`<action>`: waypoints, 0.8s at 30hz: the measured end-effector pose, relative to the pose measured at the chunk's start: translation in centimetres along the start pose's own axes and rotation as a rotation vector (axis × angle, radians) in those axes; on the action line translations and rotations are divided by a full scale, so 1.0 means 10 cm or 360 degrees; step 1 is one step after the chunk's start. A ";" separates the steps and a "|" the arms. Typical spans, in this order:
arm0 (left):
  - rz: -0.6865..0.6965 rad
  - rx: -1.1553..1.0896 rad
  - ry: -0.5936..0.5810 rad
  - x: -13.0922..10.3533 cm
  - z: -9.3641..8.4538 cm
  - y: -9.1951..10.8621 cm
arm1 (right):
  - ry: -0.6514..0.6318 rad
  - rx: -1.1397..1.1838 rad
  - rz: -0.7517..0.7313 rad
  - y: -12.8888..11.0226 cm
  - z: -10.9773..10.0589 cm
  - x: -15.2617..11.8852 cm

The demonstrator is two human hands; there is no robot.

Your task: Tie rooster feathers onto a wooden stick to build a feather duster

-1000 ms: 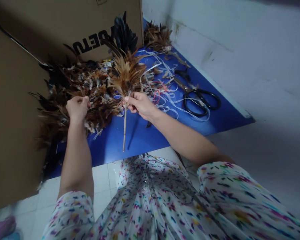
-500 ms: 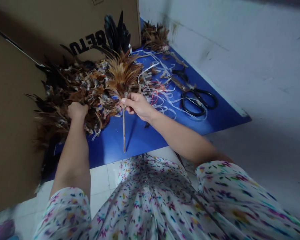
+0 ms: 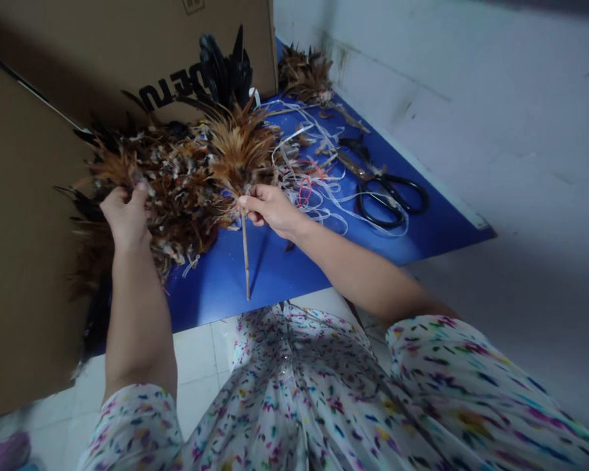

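My right hand (image 3: 269, 208) is closed around the neck of a feather duster (image 3: 240, 147), where brown and black feathers meet a thin wooden stick. The stick points down toward the table's front edge, and the feathers fan upward. My left hand (image 3: 130, 212) is pinched on a small bunch of brown feathers (image 3: 112, 165) over the left part of the feather pile (image 3: 177, 176). Loose brown and dark feathers with pale quill ends make up that pile. My left fingertips are partly hidden among the feathers.
Black-handled scissors (image 3: 390, 196) lie on the blue tabletop (image 3: 299, 268) at the right, among tangled white and red plastic strings (image 3: 319, 190). Another feather bunch (image 3: 304, 69) rests in the far corner by the wall. Cardboard (image 3: 93, 59) stands behind and to the left.
My left hand has turned and risen slightly to the left from the pile, with a bunch of feathers now showing at its fingers. My right hand and the duster have barely moved.
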State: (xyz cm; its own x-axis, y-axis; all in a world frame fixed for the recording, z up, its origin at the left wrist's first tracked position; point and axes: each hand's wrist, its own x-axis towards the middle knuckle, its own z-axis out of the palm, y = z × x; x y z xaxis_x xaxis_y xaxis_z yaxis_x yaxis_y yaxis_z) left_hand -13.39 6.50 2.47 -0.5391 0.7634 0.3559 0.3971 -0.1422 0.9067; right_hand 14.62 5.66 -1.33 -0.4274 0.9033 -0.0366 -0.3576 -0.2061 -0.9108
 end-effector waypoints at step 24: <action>-0.0147 -0.0105 -0.0416 -0.75 0.41 -0.18 | 0.0008 -0.0012 0.0017 -0.01 0.00 -0.01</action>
State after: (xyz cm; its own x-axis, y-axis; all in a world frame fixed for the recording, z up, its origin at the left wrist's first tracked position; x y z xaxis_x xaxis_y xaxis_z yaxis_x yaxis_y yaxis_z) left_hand -7.03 3.65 -2.78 -0.3575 0.9103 0.2086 0.3017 -0.0989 0.9483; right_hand 14.71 5.61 -1.19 -0.4268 0.9031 -0.0485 -0.3470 -0.2130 -0.9134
